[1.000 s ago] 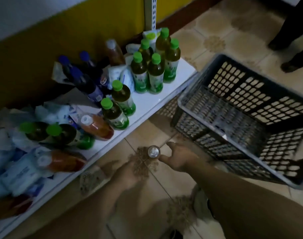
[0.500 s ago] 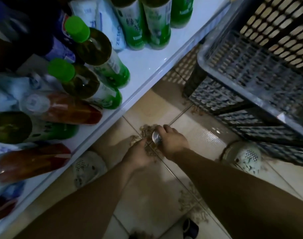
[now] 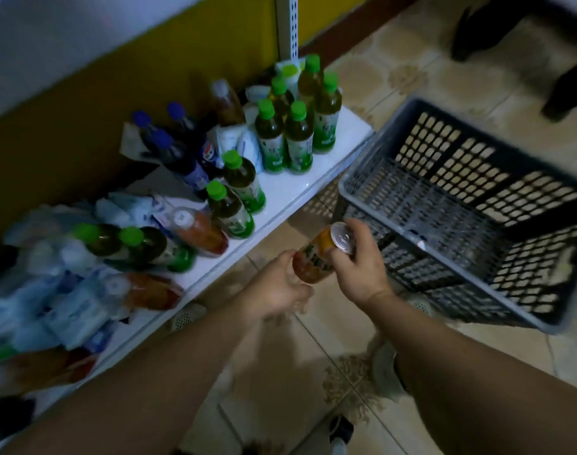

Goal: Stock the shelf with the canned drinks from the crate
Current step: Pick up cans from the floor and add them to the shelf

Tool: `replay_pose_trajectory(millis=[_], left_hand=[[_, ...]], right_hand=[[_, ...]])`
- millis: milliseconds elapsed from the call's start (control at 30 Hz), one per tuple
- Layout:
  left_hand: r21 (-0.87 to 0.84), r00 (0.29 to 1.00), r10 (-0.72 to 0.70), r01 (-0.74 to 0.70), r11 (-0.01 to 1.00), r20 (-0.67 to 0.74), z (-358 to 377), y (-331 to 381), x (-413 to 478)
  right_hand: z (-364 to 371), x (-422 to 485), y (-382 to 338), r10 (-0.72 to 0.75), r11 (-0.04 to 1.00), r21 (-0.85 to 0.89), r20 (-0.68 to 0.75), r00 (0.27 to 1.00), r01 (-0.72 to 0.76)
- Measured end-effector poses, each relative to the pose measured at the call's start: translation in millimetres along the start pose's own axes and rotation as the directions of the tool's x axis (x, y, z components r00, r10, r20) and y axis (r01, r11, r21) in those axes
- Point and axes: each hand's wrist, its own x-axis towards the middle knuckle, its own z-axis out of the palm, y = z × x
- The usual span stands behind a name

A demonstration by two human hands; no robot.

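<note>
can (image 3: 313,261), right hand (image 3: 362,274) gripping, left hand (image 3: 274,290) touching

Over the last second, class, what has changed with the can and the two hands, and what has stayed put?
The can has come up from near the floor and now tilts, label showing. The right hand still grips its top; the left hand now holds its lower end. The bottles on the shelf and the crate have not moved.

A single wide-angle camera on the person's head looks forward and steeply down, close above the left hand (image 3: 274,287) and right hand (image 3: 362,270) at centre, shelf (image 3: 290,188) to the left, crate (image 3: 395,192) to the right, floor (image 3: 330,336) below.
</note>
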Motion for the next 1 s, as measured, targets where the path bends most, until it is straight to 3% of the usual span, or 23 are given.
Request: replay_pose_trajectory(millis=[133,233,400,467,800,1000], left_hand=[[-0.077,0.979,0.181,-0.189,0.979,-0.099,-19,58,-72],[-0.083,0.941,0.298,-0.314,0.946,-0.161,-36,93,-127],[-0.079,0.831,0.426,-0.481,0.873,-0.358,-66,134,-216],[-0.057,0.780,0.456,-0.527,0.848,-0.428,-79,141,-250],[-0.021,0.690,0.432,-0.543,0.840,-0.580,-151,127,-361],[0.127,0.643,0.340,-0.354,0.927,-0.687,-202,102,-394]], right_hand=[[-40,-39,-73,-0.092,0.976,0.194,-0.059,0.994,0.102],[-65,-70,-135,-0.233,0.939,0.241,-0.073,0.970,0.244],[-90,-125,-233,-0.475,0.876,0.148,0.096,0.875,0.460],[-95,-148,-269,-0.547,0.837,0.051,0.099,0.831,0.545],[-57,-220,-385,-0.748,0.642,0.008,0.228,0.624,0.767],[-10,-218,-423,-0.777,0.578,-0.001,0.303,0.551,0.816]])
